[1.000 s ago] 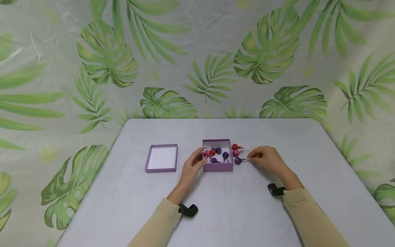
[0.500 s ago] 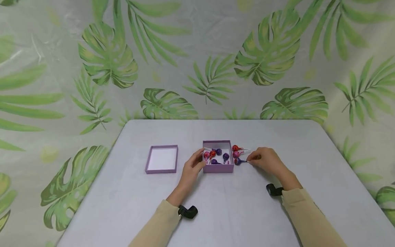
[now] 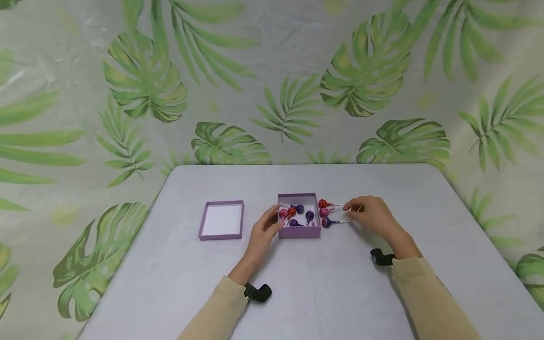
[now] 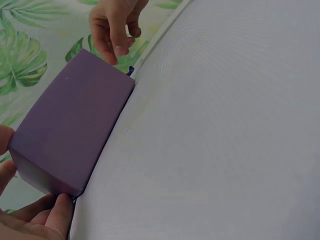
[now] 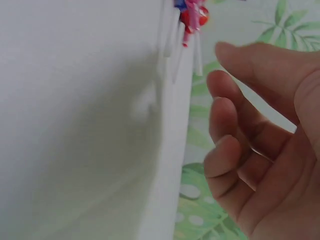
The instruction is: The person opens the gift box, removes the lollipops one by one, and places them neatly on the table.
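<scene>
My left hand [image 3: 260, 236] holds the left side of an open purple box [image 3: 299, 232]; in the left wrist view its fingertips touch the box's near end. Inside lie several wrapped lollipops, among them a purple one [image 3: 300, 209], a red one [image 3: 292, 212] and a pink one [image 3: 284, 214]. Right of the box, a red lollipop [image 3: 323, 203], a pink lollipop [image 3: 324, 213] and a purple lollipop [image 3: 326, 222] lie in a column, sticks pointing right. My right hand [image 3: 376, 219] hovers by the stick ends, fingers loosely bent, nothing in them in the right wrist view [image 5: 270, 130].
A shallow purple lid [image 3: 221, 234] with a white inside lies left of the box. Everything rests on a white-covered table [image 3: 314, 288]. Behind it hangs a leaf-patterned sheet [image 3: 297, 56].
My right hand has let go of the purple lollipop's stick and moved slightly up and away. The purple lollipop stays beside the box. My left hand keeps its place on the box.
</scene>
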{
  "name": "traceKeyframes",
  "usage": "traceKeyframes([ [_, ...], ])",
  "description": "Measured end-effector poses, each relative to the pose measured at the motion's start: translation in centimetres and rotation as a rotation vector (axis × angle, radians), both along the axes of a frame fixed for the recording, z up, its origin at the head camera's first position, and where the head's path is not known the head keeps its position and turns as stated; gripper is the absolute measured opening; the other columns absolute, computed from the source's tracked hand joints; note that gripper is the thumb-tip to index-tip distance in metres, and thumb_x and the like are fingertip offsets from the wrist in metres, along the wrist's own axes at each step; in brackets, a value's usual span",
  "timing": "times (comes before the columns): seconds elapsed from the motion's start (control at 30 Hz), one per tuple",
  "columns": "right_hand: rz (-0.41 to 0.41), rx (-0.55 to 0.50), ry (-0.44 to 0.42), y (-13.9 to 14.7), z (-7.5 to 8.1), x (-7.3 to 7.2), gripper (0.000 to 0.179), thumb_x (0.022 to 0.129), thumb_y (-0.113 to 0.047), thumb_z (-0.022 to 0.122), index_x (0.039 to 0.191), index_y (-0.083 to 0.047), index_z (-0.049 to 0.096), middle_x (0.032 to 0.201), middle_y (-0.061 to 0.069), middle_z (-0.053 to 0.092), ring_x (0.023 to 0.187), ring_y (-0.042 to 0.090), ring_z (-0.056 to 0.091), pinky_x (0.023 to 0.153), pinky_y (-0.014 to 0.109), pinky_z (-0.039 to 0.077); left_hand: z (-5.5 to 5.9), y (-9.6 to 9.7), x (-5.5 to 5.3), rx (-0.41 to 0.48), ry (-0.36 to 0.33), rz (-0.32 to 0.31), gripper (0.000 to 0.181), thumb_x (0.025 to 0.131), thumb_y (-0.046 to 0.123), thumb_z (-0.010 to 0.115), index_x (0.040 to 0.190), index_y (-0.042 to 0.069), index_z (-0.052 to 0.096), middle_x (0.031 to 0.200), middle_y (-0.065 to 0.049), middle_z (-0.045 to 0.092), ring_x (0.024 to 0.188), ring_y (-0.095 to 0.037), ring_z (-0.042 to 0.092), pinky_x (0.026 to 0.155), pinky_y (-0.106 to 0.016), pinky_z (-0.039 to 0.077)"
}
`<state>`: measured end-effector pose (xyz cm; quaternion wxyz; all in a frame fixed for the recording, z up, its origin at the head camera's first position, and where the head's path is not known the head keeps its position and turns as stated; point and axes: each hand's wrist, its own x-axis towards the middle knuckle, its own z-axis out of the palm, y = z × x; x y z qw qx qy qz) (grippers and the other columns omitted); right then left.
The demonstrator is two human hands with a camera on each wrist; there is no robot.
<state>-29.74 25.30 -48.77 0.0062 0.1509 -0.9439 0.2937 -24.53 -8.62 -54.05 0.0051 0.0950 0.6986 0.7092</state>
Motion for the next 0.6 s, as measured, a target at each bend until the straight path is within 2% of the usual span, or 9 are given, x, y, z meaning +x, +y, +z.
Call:
traceKeyframes([
  [0.1,-0.02,0.016,0.043,-0.4,0.4,-0.7,0.016,0.093,-0.017,0.071,0.108,-0.014,0.077,0.086,0.001,0.067,0.079,0.022,0.058,0.068,0.036,0.047,0.2,-0.2,-0.1,0.001,-0.002,0.005,0.05,0.103,0.014,0.058,0.151,0.021,0.048,0.154,-0.011,0.045,0.141,-0.025,0.042,0.112,-0.04,0.039],
  [0.23,-0.038,0.041,0.052,-0.8,0.1,-1.5,0.02,0.094,-0.019,0.07,0.112,-0.016,0.077,0.087,0.003,0.068,0.078,0.023,0.057,0.065,0.036,0.046,0.4,-0.2,-0.2,0.016,-0.01,-0.019,0.051,0.103,0.012,0.057,0.153,0.018,0.045,0.155,-0.015,0.043,0.142,-0.03,0.04,0.113,-0.044,0.037],
  [0.4,-0.037,0.085,-0.006,-1.3,-1.0,-1.9,0.015,0.093,-0.018,0.071,0.105,-0.016,0.078,0.086,0.003,0.068,0.076,0.022,0.058,0.063,0.037,0.047,1.9,-0.1,0.7,0.015,-0.04,-0.025,0.052,0.102,0.007,0.056,0.153,0.011,0.043,0.155,-0.02,0.041,0.143,-0.034,0.038,0.113,-0.045,0.036],
  [0.5,-0.037,0.111,-0.024,-1.1,-1.4,-1.8,0.012,0.092,-0.018,0.073,0.101,-0.016,0.079,0.087,0.003,0.068,0.079,0.022,0.058,0.066,0.038,0.049,2.3,0.2,1.2,0.009,-0.025,-0.008,0.052,0.102,0.006,0.055,0.152,0.009,0.044,0.154,-0.023,0.041,0.142,-0.036,0.039,0.112,-0.045,0.038],
  [0.6,-0.045,0.118,-0.018,-1.0,-1.4,-1.7,0.011,0.09,-0.017,0.075,0.1,-0.016,0.08,0.09,0.003,0.07,0.083,0.023,0.06,0.07,0.041,0.051,2.0,0.3,1.2,0.015,0.0,-0.005,0.051,0.102,0.005,0.054,0.152,0.007,0.043,0.153,-0.024,0.04,0.142,-0.039,0.038,0.112,-0.045,0.038],
])
